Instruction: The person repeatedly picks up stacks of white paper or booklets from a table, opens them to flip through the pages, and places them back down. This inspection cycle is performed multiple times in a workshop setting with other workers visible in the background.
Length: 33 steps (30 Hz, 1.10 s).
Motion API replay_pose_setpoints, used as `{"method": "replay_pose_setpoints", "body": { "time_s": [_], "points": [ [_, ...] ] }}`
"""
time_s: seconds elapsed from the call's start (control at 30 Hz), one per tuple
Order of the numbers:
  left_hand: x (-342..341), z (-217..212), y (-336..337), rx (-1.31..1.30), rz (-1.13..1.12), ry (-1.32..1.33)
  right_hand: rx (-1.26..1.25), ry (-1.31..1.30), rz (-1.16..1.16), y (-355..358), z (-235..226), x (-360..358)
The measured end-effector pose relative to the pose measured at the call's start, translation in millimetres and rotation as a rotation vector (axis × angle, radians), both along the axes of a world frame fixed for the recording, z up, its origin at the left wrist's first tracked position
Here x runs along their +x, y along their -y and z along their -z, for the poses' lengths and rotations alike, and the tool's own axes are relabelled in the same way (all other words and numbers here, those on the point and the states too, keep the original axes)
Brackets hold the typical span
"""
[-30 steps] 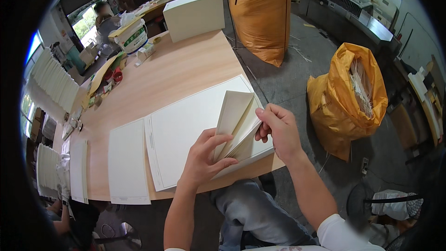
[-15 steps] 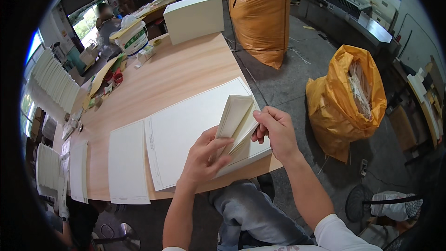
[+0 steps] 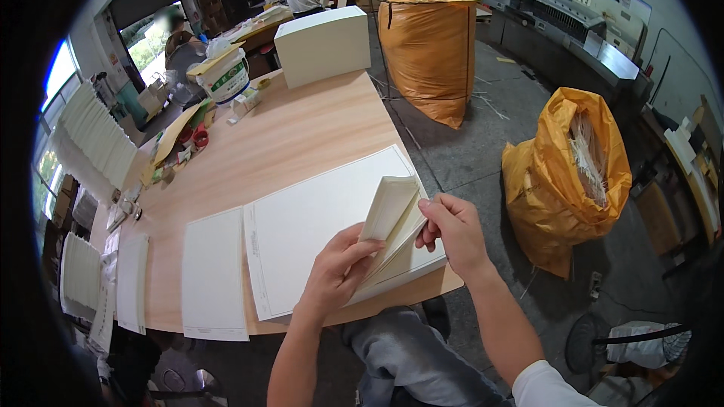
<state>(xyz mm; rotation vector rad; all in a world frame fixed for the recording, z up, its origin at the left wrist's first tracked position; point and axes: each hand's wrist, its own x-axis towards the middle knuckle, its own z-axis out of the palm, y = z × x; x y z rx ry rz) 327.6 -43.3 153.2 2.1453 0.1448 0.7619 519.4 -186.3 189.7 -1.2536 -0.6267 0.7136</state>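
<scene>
A small sheaf of folded cream-white paper (image 3: 387, 209) is held up at a tilt, its layers fanned apart along the right side. My left hand (image 3: 339, 267) is closed round its lower left part, thumb and fingers on the paper. At the right edge, my right hand (image 3: 457, 232) pinches the layers between thumb and curled fingers. Beneath both hands lies a thick stack of large white sheets (image 3: 309, 215) with a thin printed border, close to the table's near edge. To its left sits a narrower stack of white sheets (image 3: 214, 275).
Farther left are a slim paper stack (image 3: 133, 279) and tall paper piles (image 3: 92, 136). A white block-like stack (image 3: 323, 47) and a bucket (image 3: 221, 78) stand toward the back of the wooden table (image 3: 302, 124). Orange sacks of paper strips (image 3: 428, 60) stand on the floor at right. Two people are beyond.
The whole scene sits slightly lower in the picture. Both hands keep their hold on the folded paper, with little change in grip. At the lower left, a co-worker's gloved hand has moved down.
</scene>
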Motion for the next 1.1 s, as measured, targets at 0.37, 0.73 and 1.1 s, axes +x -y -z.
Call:
{"method": "replay_pose_setpoints", "body": {
  "time_s": [0.37,0.73,1.1],
  "points": [
    [-1.6,-5.1,6.9,-0.047,-0.045,-0.071,-0.021,0.44,0.301,23.7,9.2,-8.7],
    [-11.3,-11.0,21.6,0.846,0.018,-0.292,-0.283,1.208,-0.245,38.2,77.5,-36.4],
    [-172.7,47.6,-12.5,0.773,-0.926,-0.247,-0.231,1.174,-0.035,36.7,102.2,-39.9]
  ]
}}
